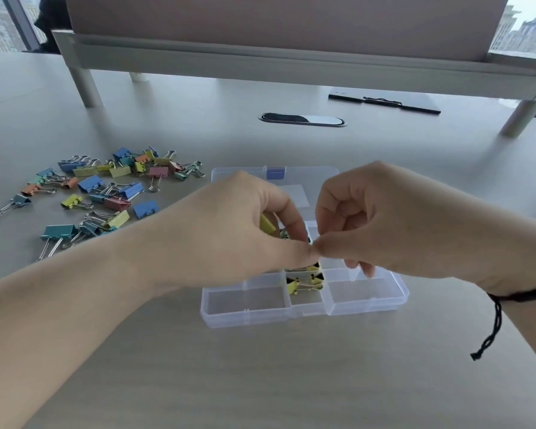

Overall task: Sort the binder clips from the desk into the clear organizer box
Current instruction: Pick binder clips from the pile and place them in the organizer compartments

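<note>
A clear organizer box (245,308) lies open on the desk in front of me. Small yellow binder clips (305,286) sit in its middle compartments. My left hand (242,230) hovers over the box with fingers curled round a yellow binder clip (266,224). My right hand (362,221) is over the box too, and its thumb and forefinger pinch something small where they meet my left fingertips; what it pinches is hidden. A pile of coloured binder clips (106,187) lies on the desk to the left.
A raised monitor shelf (291,63) on legs spans the back of the desk. A black clipboard (384,102) lies under it at the right, and an oval cable port (302,119) sits mid-desk. A black cord bracelet (508,297) hangs from my right wrist.
</note>
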Available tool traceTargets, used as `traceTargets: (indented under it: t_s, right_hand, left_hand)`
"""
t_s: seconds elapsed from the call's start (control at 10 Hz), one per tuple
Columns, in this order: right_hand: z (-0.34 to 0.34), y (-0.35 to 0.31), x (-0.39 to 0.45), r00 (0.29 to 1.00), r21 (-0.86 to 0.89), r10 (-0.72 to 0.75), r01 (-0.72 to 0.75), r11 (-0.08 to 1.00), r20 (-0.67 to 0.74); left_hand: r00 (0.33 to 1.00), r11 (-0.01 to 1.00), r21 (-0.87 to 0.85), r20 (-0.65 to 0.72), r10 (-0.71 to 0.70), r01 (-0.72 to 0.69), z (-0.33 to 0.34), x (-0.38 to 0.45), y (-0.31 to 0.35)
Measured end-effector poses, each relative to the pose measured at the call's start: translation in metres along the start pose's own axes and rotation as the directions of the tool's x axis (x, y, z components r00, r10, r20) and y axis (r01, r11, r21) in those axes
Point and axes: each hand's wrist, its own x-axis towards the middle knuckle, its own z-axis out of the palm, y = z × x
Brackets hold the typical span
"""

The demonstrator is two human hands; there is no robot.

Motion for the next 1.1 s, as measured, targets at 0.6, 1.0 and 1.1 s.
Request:
traceTargets:
  t_s: [0.6,1.0,1.1]
  right_hand:
    - [0.019,0.006,0.006,0.942,0.294,-0.292,0.329,0.898,-0.164]
    - [0.014,0.008,0.007,0.962,0.269,-0.257,0.274,0.923,-0.097]
    - [0.013,0.008,0.005,0.962,0.308,-0.268,0.269,0.912,-0.048]
  left_hand:
    - [0.941,0.828,-0.526,0.338,-0.007,0.195,-0.012,-0.002,0.002]
    - [0.968,0.884,-0.449,0.251,-0.010,0.126,-0.003,-0.002,-0.002]
    - [0.967,0.892,-0.436,0.255,-0.003,0.118,-0.003,-0.002,-0.001]
